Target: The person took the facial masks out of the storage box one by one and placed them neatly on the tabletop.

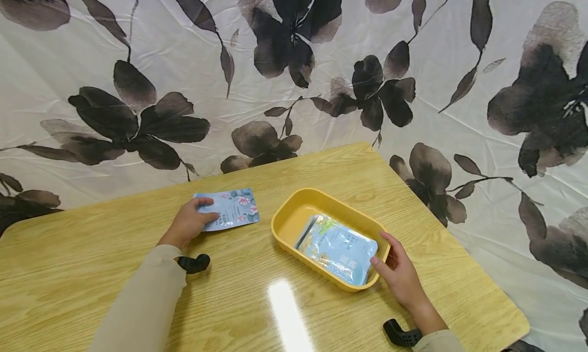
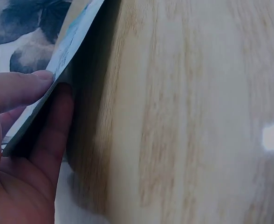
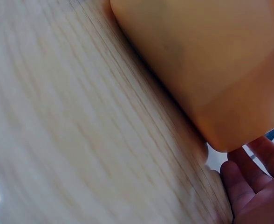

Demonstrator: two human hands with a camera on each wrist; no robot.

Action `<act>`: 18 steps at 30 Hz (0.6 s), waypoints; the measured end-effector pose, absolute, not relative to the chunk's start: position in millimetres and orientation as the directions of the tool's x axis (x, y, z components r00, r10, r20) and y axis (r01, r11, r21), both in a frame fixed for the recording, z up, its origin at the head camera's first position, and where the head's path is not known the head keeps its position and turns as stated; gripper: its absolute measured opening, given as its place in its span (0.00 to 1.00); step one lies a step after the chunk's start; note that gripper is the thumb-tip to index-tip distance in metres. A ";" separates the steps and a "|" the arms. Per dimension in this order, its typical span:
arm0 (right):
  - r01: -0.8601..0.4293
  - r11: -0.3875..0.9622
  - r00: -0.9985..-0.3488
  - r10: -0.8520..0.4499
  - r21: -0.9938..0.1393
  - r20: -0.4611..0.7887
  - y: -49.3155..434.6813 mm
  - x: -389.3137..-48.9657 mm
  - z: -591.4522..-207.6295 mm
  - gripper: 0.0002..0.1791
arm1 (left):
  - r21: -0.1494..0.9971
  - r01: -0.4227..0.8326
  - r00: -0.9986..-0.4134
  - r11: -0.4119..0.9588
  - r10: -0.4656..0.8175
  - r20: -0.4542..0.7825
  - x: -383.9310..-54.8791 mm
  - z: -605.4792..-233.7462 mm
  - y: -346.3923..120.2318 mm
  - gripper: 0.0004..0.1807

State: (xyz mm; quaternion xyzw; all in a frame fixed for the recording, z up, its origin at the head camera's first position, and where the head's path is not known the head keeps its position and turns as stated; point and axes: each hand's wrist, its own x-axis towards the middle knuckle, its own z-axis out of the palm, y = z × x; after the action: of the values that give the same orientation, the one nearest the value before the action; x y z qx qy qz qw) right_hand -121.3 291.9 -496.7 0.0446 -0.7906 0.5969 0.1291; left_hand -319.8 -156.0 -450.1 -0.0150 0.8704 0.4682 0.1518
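Dark-flowered cloth (image 1: pixel 285 94) is hanging behind the wooden table (image 1: pixel 239 296), where your left hand (image 1: pixel 189 220) is pinching a blue floral packet (image 1: pixel 239 209) in a nearly closed grip, left of the yellow tray (image 1: pixel 337 210) whose right end your right hand (image 1: pixel 398 274) is gripping, with a light-blue packet (image 1: pixel 340 250) lying inside.

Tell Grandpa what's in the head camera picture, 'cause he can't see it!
A person's left hand grips a flowery blue packet; the right hand grips a yellow tray holding light-blue packaging. The tray sits on a wooden table before a flowered cloth.
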 end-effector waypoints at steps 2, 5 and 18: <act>-0.227 0.284 -0.962 0.083 -0.932 0.260 292.0 -121.4 -496.7 0.33 | 0.807 -0.178 -0.950 0.563 0.114 -0.290 -320.3 -449.7 -156.2 0.32; -0.226 0.285 -0.962 0.084 -0.932 0.259 291.9 -121.5 -496.1 0.33 | 0.797 -0.182 -0.945 0.576 0.121 -0.303 -320.8 -447.2 -156.8 0.33; -0.212 0.294 -0.966 0.081 -0.932 0.245 291.7 -120.9 -495.6 0.33 | 0.724 -0.131 -0.952 0.677 0.118 -0.283 -322.6 -437.5 -166.9 0.44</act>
State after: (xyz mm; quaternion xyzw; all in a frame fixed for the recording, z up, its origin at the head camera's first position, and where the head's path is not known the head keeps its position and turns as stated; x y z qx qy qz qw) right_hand -120.9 291.7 -495.6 0.0410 -0.7948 0.5927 0.1237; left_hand -322.6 -166.9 -437.5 -0.0037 0.9026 0.4015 0.1550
